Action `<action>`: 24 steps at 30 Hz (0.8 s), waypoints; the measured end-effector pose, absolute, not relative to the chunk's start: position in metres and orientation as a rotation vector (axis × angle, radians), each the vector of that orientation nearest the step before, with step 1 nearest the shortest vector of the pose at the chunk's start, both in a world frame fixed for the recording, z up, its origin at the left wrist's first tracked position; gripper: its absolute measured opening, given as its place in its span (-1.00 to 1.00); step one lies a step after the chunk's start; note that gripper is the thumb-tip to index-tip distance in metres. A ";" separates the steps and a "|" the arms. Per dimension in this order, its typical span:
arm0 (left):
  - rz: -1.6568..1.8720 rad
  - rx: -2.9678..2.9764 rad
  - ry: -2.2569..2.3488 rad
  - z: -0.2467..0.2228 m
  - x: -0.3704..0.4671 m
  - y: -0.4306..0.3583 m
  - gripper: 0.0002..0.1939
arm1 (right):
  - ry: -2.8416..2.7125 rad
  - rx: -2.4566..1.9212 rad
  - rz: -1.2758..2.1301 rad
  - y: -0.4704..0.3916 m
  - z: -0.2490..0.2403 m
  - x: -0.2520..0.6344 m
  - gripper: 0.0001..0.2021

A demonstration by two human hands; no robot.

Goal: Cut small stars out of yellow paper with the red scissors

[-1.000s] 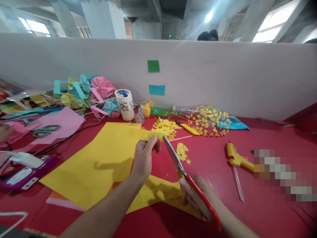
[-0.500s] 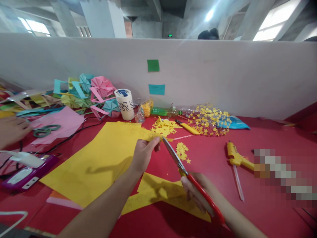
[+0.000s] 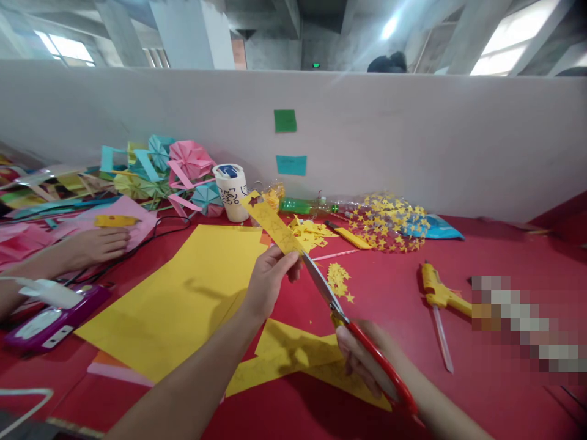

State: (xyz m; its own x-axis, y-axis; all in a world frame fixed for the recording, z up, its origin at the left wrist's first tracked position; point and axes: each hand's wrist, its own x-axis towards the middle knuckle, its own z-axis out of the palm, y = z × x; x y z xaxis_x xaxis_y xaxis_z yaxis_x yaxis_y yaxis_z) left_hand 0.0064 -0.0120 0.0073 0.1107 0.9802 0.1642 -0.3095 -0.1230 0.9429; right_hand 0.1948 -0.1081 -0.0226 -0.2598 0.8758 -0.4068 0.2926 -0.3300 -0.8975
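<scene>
My left hand (image 3: 269, 281) pinches a yellow paper strip (image 3: 274, 227) that has star outlines drawn on it and a star-shaped hole near its far end. The strip slants up and to the left. Held in my right hand (image 3: 364, 354) is a pair of red-handled scissors (image 3: 323, 286), its blade tips at the strip's edge beside my left thumb. The blades look nearly closed. Cut yellow stars (image 3: 338, 278) lie just beyond the scissors, and yellow scraps (image 3: 308, 231) are heaped behind them. Below my hands lie more yellow strips (image 3: 279, 354).
Large yellow sheets (image 3: 178, 293) cover the left middle. A co-worker's hand (image 3: 103, 244) rests by a yellow tool (image 3: 117, 220) on pink paper. Around stand a white cup (image 3: 232, 192), a purple power strip (image 3: 55, 318), a yellow utility knife (image 3: 352, 237) and a yellow glue gun (image 3: 440, 290).
The strip in my left hand has swung upright from lying low to the left, showing its star hole. The co-worker's hand moved right; the yellow tool appears and the green scissors are no longer visible.
</scene>
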 end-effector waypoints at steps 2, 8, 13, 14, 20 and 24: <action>1.341 1.134 0.804 0.006 0.006 -0.012 -0.82 | -1.439 -1.516 1.599 -0.110 -0.018 0.194 -0.49; 1.337 1.166 0.802 0.004 0.005 -0.014 -0.81 | -1.523 -1.512 1.507 -0.115 -0.004 0.193 -0.44; 1.333 1.201 0.821 0.004 0.005 -0.014 -0.80 | -1.504 -1.525 1.515 -0.113 -0.009 0.194 -0.42; 1.333 1.202 0.824 0.004 0.005 -0.014 -0.80 | -1.502 -1.530 1.521 -0.113 -0.011 0.194 -0.42; 1.330 1.213 0.826 0.004 0.005 -0.013 -0.79 | -1.528 -1.583 1.531 -0.109 -0.018 0.196 -0.47; 1.322 1.217 0.819 0.003 0.004 -0.012 -0.80 | -1.496 -1.585 1.607 -0.107 -0.019 0.197 -0.51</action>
